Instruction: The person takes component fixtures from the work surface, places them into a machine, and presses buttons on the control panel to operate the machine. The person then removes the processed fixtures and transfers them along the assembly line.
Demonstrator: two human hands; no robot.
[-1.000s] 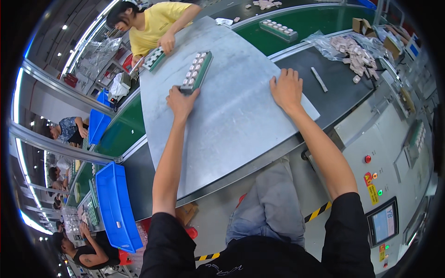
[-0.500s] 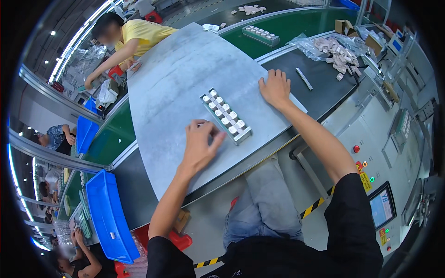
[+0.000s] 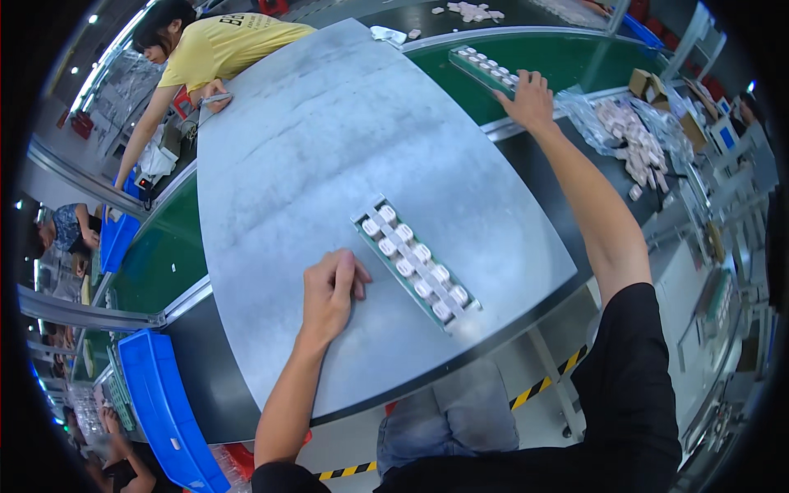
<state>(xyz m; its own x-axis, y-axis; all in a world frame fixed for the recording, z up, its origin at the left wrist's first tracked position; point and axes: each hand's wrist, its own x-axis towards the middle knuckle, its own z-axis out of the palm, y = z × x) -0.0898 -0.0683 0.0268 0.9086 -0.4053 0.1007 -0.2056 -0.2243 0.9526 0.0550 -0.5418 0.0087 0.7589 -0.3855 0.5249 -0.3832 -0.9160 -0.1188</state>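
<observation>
On the grey metal tabletop (image 3: pixel 288 164) lies a narrow green-and-metal tray (image 3: pixel 362 220) carrying two rows of white caps (image 3: pixel 404 267), with a grey strip between the rows. Just left of this tray, my left hand (image 3: pixel 330 292) rests near the surface with fingers loosely curled in and nothing visible in them. My right hand (image 3: pixel 530 103) reaches past the far right edge of the tabletop. Its thumb and fingers are spread at the near end of a second tray (image 3: pixel 481 70) of white caps on the green conveyor. Whether they touch it, I cannot tell.
Pale pink pieces (image 3: pixel 629 135) and clear plastic bags (image 3: pixel 579 115) lie heaped at the right, beside cardboard boxes (image 3: pixel 645 86). A long blue bin (image 3: pixel 160 394) stands at the left. Across the table a person in a yellow shirt (image 3: pixel 238 41) leans to the left.
My right hand has gone from the tabletop's right edge out to the tray on the conveyor. My left hand has drawn away from the nearer tray, fingers curled. The view has shifted.
</observation>
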